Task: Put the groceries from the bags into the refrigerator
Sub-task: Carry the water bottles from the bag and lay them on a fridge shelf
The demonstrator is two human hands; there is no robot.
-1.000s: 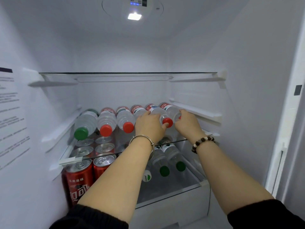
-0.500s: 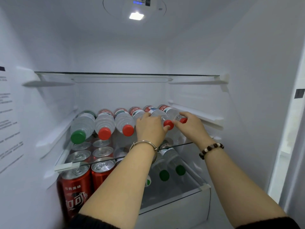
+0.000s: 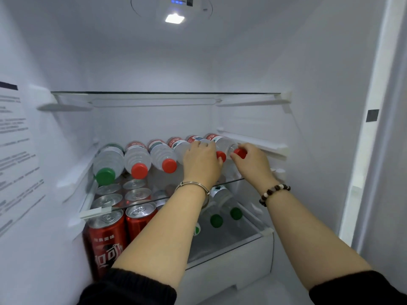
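Water bottles (image 3: 137,158) lie six in a row on the middle glass shelf (image 3: 141,202) of the open refrigerator (image 3: 154,62), centre frame, with white walls all round and the lamp (image 3: 175,18) lit at the top. Each lies on its side, long axis running front to back, cap toward us. The far-left cap is green; the others I can see are red. The right hand (image 3: 253,167) pinches the red cap of the rightmost bottle (image 3: 222,142), which lies just beside the right-wall rail (image 3: 259,144). The left hand (image 3: 201,164) lies over the two bottles next to it, fingers bent; whether it clasps one I can't tell. The row nearly spans the shelf, with a strip of glass before its front edge. The upper shelf (image 3: 165,93) sits well above. Cola cans (image 3: 105,245) stand at lower left.
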